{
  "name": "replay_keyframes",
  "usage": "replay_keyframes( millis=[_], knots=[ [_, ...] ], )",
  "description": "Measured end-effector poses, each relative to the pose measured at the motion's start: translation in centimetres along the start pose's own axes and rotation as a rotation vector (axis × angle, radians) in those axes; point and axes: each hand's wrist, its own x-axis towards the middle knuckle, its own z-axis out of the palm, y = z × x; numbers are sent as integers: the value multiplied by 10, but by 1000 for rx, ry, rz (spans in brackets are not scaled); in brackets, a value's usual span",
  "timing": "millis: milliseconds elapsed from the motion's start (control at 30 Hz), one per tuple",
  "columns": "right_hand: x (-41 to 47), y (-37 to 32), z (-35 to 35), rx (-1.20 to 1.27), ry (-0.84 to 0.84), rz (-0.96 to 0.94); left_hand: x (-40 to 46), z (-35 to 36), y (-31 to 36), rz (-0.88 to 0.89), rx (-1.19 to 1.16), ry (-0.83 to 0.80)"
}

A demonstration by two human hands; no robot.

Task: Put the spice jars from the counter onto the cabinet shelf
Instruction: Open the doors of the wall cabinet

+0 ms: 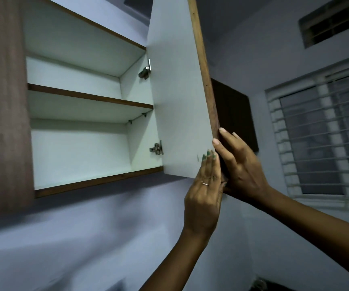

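A wall cabinet point(85, 185) hangs open above me, white inside with brown edges. Its middle shelf point(89, 99) and its bottom board hold nothing. The cabinet door point(179, 91) stands swung out to the right. My right hand point(240, 166) grips the door's lower outer edge, fingers wrapped around it. My left hand point(205, 194), with a ring and green nails, lies flat against the door's white inner face near the bottom corner. No spice jars and no counter are in view.
A closed brown cabinet door point(1, 101) fills the left. A second dark cabinet point(236, 114) hangs behind the open door. A barred window point(324, 139) and a vent point(333, 19) are on the right wall.
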Motion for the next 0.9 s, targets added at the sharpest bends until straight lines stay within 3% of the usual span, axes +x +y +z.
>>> replay_keyframes(
  millis=[267,500,900],
  knots=[
    [-15,51,-34,-271,-228,-123,12,41,13,-25,-87,-69],
    [-22,82,-45,-607,-513,-195,23,85,27,-105,-298,-197],
    [-48,128,-24,-808,-795,-135,12,157,-5,-183,91,-680]
  ],
)
